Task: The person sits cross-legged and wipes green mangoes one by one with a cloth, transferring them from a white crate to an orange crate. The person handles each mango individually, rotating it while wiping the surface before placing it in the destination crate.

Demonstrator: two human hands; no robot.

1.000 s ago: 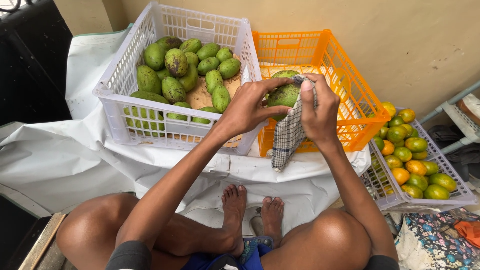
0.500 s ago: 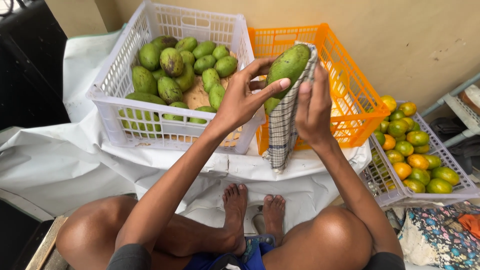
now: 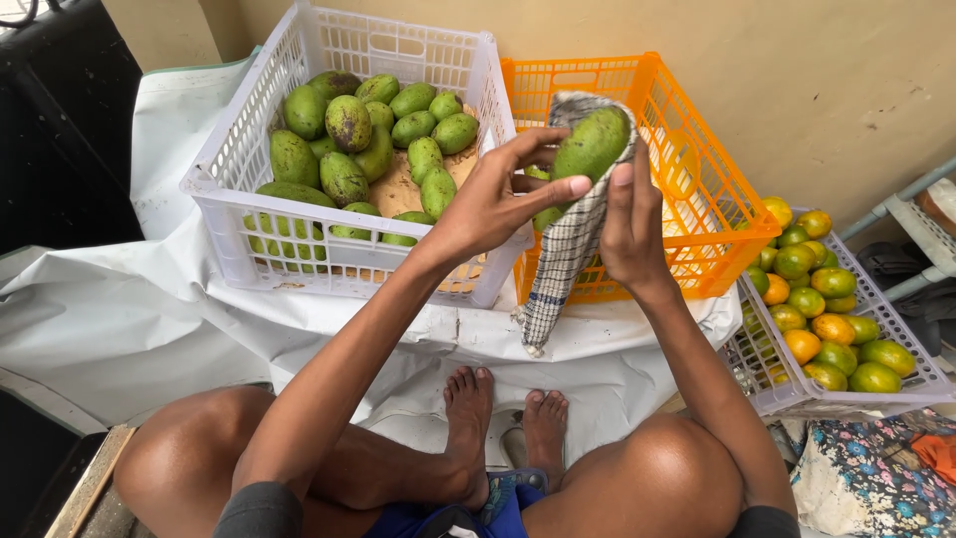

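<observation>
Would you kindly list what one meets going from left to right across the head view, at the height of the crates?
white crate of green mangoes → left hand → green mango in the checked cloth → right hand → orange crate → grey tray of green and orange citrus fruits

Beige plaster wall (image 3: 797, 90) behind, scuffed in spots. White plastic sheet (image 3: 110, 309) covers the floor. Dark panel (image 3: 60, 120) at left. Grey metal rack (image 3: 911, 204) at right edge, floral fabric (image 3: 866, 478) below it. Soft, even daylight.
</observation>
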